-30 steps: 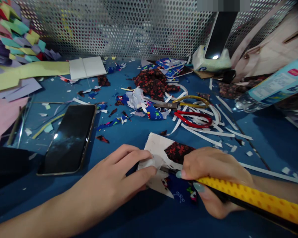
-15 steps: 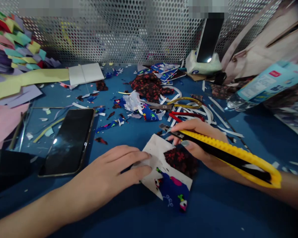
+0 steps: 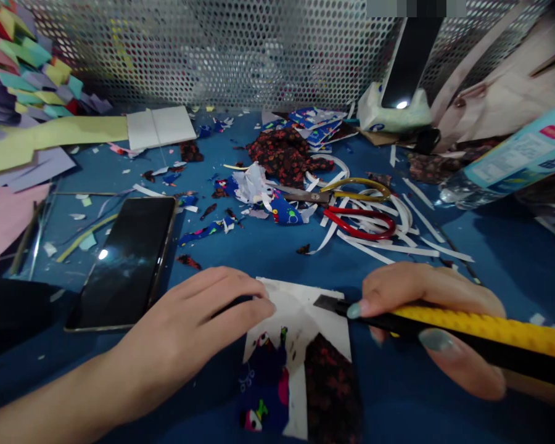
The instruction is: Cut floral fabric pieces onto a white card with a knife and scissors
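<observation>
A white paper card point(image 3: 300, 299) lies on the blue table, with a blue printed fabric piece point(image 3: 264, 383) and a dark red-flowered fabric piece point(image 3: 333, 390) on its near part. My left hand point(image 3: 185, 336) is closed at the card's far left, its fingertips pressed against it. In my right hand point(image 3: 425, 308) is a yellow-and-black utility knife point(image 3: 481, 330). The knife's blade point(image 3: 327, 303) is out and lies over the card's right side; whether it touches the paper I cannot tell. Part of the handle runs out of view at the right.
Scissors point(image 3: 318, 197) lie among white paper strips and fabric scraps beyond the card. A phone point(image 3: 127, 265) rests left of my left hand. To the right lies a plastic bottle point(image 3: 509, 157). Coloured papers point(image 3: 55, 132) are at the left, and a perforated metal panel point(image 3: 240, 55) stands behind.
The card has turned, so its blue fabric now sits at the near left and the dark fabric at the near right. My right hand has brought the knife blade over the card.
</observation>
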{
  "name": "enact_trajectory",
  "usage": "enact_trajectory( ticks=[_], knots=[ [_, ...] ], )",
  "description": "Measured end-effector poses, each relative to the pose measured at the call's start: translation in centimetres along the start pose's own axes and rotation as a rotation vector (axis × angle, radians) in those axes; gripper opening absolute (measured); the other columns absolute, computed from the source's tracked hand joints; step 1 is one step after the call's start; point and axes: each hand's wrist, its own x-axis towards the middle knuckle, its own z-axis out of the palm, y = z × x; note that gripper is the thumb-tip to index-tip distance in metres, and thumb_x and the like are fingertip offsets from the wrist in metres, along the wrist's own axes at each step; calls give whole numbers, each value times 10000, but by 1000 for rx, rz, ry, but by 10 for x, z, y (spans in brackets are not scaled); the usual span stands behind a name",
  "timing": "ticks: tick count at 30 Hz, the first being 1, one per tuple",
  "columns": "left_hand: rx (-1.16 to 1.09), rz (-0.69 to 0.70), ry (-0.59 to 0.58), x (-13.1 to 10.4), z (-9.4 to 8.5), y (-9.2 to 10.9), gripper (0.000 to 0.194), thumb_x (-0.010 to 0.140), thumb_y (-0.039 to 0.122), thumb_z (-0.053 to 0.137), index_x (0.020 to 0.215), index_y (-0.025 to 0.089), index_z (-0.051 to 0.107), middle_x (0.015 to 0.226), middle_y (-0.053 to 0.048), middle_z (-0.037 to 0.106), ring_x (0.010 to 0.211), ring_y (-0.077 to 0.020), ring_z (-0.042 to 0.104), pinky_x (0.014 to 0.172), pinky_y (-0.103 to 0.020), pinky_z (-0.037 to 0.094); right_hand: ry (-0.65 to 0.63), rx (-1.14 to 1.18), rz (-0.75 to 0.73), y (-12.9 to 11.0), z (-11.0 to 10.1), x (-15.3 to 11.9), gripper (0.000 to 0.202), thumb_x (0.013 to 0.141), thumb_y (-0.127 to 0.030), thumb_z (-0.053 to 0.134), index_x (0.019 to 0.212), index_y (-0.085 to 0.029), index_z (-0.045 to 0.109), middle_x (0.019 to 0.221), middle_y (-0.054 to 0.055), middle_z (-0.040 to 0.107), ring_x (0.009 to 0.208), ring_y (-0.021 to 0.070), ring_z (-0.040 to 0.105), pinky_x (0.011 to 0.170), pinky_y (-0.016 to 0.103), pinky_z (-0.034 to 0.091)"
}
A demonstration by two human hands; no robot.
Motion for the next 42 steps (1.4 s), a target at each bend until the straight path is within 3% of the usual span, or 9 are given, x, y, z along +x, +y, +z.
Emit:
enact_trajectory(
  ticks=[6,15,21,28,33,42],
  knots=[
    [37,66,-2,4,-1,2,285,1053,196,382,1123,188,658,1191,-48,672,1111,-169,602,1053,-320,478,-108,177,-162,4,12,7,277,982,-402,449,976,-195,634,629,3,655,513,117,609,505,231,463],
    [22,57,-1,10,-1,3,289,1062,213,375,1106,184,659,1174,-28,689,1106,-150,596,1056,-289,479,-120,108,-101,3,14,2,279,997,-406,406,958,-209,598,689,1,684,570,122,632,567,236,484],
    [12,62,-6,7,2,2,249,1050,200,412,1145,183,642,1208,-34,671,1127,-156,587,1069,-304,474,-139,104,-137,4,15,5,272,996,-392,402,953,-197,587,645,-2,651,525,114,609,517,230,467],
    [-15,118,-8,7,-1,1,279,1045,147,385,1134,133,649,1205,-69,666,1152,-161,571,1091,-300,448,-209,92,-169,7,15,1,206,916,-304,419,1036,-215,562,678,29,660,544,169,616,495,285,478],
    [39,150,-17,7,-1,1,263,1039,139,402,1143,128,643,1205,-78,671,1144,-182,567,1084,-355,463,-112,139,-109,4,16,5,167,900,-327,509,932,-201,612,639,2,649,505,109,601,474,207,453],
    [45,155,-23,8,-2,3,284,1035,119,376,1155,124,634,1202,-84,661,1142,-189,560,1056,-340,475,31,114,-43,-7,17,1,262,979,-411,446,911,-237,629,631,1,654,511,128,621,490,242,460]
  ],
)
